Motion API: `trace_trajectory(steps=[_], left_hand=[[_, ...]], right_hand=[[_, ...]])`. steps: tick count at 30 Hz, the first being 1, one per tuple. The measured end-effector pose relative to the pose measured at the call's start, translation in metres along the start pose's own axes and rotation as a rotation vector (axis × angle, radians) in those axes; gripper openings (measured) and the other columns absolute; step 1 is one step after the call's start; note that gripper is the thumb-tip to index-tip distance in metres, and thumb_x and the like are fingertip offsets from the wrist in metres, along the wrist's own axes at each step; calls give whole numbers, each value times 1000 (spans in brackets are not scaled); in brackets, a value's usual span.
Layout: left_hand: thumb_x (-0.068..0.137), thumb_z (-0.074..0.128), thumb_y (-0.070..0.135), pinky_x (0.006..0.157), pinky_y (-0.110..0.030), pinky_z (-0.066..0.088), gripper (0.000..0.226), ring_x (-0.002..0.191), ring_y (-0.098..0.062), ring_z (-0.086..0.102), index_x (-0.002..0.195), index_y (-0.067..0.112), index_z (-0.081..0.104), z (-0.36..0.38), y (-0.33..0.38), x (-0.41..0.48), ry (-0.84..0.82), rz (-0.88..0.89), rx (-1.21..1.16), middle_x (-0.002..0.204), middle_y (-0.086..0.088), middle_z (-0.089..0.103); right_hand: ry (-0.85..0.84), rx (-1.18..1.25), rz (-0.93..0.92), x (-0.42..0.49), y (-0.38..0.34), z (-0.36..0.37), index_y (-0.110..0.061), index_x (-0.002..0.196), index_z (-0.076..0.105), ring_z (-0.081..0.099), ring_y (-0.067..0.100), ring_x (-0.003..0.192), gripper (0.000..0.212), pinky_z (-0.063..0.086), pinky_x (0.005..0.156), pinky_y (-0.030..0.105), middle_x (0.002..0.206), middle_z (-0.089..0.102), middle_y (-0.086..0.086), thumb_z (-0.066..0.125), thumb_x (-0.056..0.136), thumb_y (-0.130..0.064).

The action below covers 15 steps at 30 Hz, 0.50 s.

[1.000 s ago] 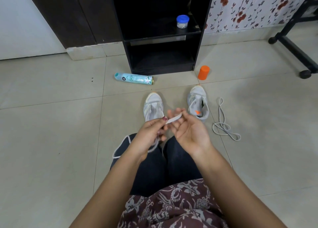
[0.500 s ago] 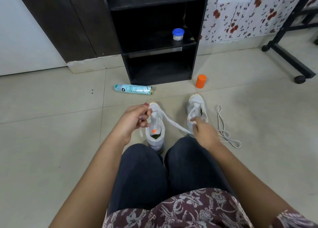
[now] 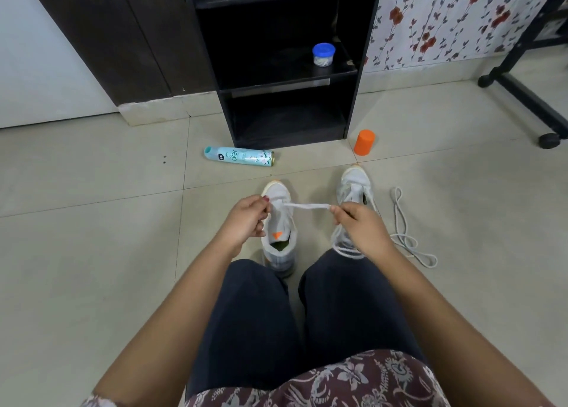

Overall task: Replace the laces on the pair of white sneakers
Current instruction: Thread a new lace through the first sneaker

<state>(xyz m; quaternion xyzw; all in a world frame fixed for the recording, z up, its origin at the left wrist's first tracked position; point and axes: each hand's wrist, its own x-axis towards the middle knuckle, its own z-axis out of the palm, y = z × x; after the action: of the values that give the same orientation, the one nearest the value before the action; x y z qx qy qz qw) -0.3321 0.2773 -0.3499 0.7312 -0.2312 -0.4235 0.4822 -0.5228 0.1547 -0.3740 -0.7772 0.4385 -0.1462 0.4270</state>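
Close in, the left hand [image 3: 246, 222] and the right hand [image 3: 359, 225] each have their grip pinched on one end of a flat white lace [image 3: 304, 206], drawn almost level between them just above the shoes. It looks light, limp and a little slick, so I would hold it at the stiffened tips for threading. On the floor [image 3: 92, 253] the left sneaker [image 3: 278, 231] stands nearer, an orange mark at its opening. The right sneaker [image 3: 353, 188] is farther off, with a loose grey-white lace [image 3: 405, 237] beside it.
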Motion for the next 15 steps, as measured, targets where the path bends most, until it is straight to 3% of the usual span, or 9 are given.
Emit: trace_trajectory(steps=[3,5,8,10,12,15], left_hand=[[100,43,22,61,-31,46,17,56,-15,47,89,17,55,15,-15,28,198,116,31,72,1,53],[98,46,28,71,-35,49,16,70,-21,57,100,18,58,26,-34,45,224,127,218,83,-1,62],[96,49,35,73,-28,44,31,86,-25,62,116,14,59,48,-68,60,64,11,544,90,0,64],[94,51,39,74,-27,39,36,96,-25,60,118,12,57,61,-85,64,-60,-41,730,101,0,61],[92,54,35,73,-30,41,35,98,-26,58,118,11,54,67,-94,65,-102,-14,853,109,-7,60],[92,51,24,72,-30,39,29,98,-27,57,119,12,50,66,-99,64,-106,18,921,112,-9,56]], right_hand=[[144,8,68,18,3,9,-11,84,62,50,15,62,34,35,58,29,62,52,-2,41,101,-32],[72,-10,151,35,10,18,-9,93,59,51,22,71,30,37,65,30,70,53,3,35,102,-25],[-89,105,253,53,27,44,-20,101,53,49,20,69,20,39,65,30,81,56,5,37,96,-9],[-120,289,296,57,37,63,-20,90,45,45,16,58,24,36,54,26,76,60,6,37,92,2],[-135,426,367,57,42,76,-18,82,39,43,15,54,29,36,48,18,71,61,7,36,93,8],[-112,533,437,60,55,87,-14,80,48,47,14,55,27,40,50,16,71,61,8,42,91,10]])
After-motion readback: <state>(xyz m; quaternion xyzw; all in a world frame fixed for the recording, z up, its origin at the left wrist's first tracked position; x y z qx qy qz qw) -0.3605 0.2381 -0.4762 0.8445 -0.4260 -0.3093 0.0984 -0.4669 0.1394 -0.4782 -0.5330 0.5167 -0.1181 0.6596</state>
